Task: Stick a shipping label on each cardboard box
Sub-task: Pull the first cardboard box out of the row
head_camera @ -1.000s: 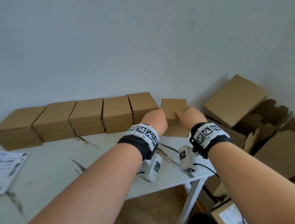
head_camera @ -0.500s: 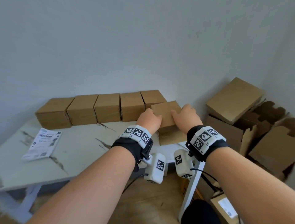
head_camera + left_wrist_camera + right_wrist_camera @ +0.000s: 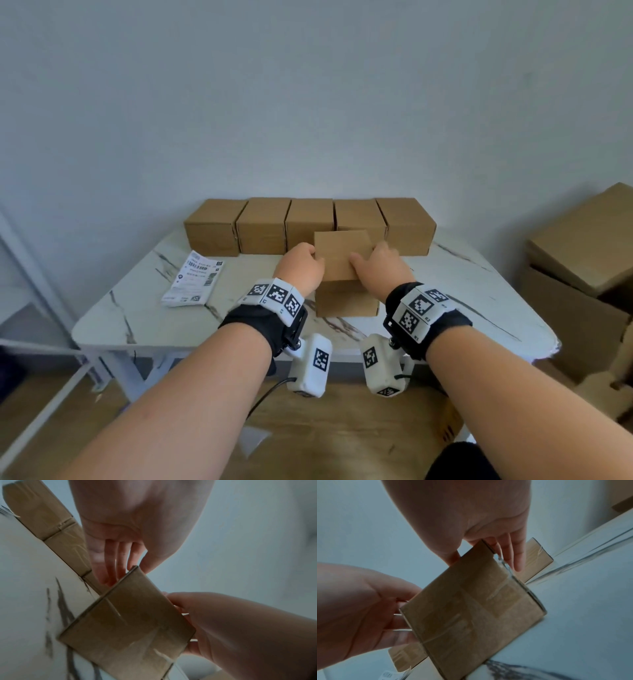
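I hold one small plain cardboard box [image 3: 342, 260] between both hands, just in front of a row of several like boxes [image 3: 308, 222] along the wall. My left hand [image 3: 301, 267] grips its left side, thumb on the top edge and fingers down the side. My right hand [image 3: 380, 263] grips the right side the same way. In the left wrist view the box [image 3: 130, 622] sits low by the tabletop, with my left hand [image 3: 137, 534] above it and my right hand [image 3: 223, 622] opposite. A stack of white shipping labels [image 3: 193, 282] lies left of the box. No box shows a label.
The white marbled table [image 3: 462, 291] ends in a front edge just below my wrists. Larger cardboard boxes [image 3: 575, 246] are piled off its right end. A pale metal frame [image 3: 20, 274] stands to the left. The wall rises right behind the row.
Both hands have carried the box from the right end of the row leftward to the middle of the table, in front of the row. The view has swung left with it.
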Demonstrator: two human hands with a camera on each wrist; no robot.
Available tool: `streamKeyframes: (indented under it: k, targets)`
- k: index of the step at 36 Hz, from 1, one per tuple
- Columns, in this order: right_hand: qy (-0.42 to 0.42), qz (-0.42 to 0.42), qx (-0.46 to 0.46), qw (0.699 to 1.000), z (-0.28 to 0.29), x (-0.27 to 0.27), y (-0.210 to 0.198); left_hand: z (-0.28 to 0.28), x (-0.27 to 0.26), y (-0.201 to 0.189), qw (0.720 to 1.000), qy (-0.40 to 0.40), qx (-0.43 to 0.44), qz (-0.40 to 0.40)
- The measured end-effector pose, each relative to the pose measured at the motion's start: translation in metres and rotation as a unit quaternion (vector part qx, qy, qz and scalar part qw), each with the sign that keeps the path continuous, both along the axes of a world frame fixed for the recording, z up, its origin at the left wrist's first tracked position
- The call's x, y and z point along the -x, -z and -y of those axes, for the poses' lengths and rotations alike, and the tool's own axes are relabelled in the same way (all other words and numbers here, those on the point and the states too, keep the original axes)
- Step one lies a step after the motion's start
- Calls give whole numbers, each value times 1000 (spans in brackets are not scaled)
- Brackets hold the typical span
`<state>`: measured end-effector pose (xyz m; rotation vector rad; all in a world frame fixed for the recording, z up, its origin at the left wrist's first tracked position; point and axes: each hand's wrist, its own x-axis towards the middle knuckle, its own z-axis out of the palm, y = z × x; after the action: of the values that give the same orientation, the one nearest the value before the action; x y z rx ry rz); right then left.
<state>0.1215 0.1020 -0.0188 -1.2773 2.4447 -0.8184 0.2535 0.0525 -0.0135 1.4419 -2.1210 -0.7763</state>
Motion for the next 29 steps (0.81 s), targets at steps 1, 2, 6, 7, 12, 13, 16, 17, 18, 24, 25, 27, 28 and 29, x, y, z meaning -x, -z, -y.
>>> streamKeyframes:
  k: [1,2,6,7,12,13,16,17,18,24,25,27,28,29]
  targets:
    - [0,0,-3,1000,2,-1,1,3,-2,1,1000,3,-8,1]
    - [0,0,-3,1000,4,-2,1,5,-4,3,1000,7,-11,-3]
    - [-6,-38,17,999,9,-3,0,14,-10,3,999,21,-29,-39]
    - [-12,-57,30,998,10,-4,-2,16,-12,2,998,20,-31,-45]
    - [-69,-75,94,990,23,-22,-15,34,-37,-7,1000,-2,4,-15]
    - [-82,-71,103,989,27,-27,-18,39,-45,-9,1000,-10,16,3]
    - [-116,-62,115,985,38,-50,-23,54,-73,-14,997,-51,29,40]
    - [-127,-60,114,983,43,-58,-24,59,-83,-14,996,-67,27,52]
    - [-139,-57,114,982,46,-66,-24,62,-91,-14,994,-80,23,64]
    - [-189,-37,105,976,69,-109,-11,81,-140,2,974,-160,6,161]
    - [-195,-32,97,975,72,-115,-8,84,-145,6,968,-171,2,185]
    - [-208,-25,73,975,77,-124,-1,88,-153,12,956,-188,-7,226]
    - [-214,-24,60,975,79,-127,2,91,-157,16,952,-196,-16,235]
    - [-218,-25,49,974,81,-131,4,94,-160,20,949,-202,-25,240]
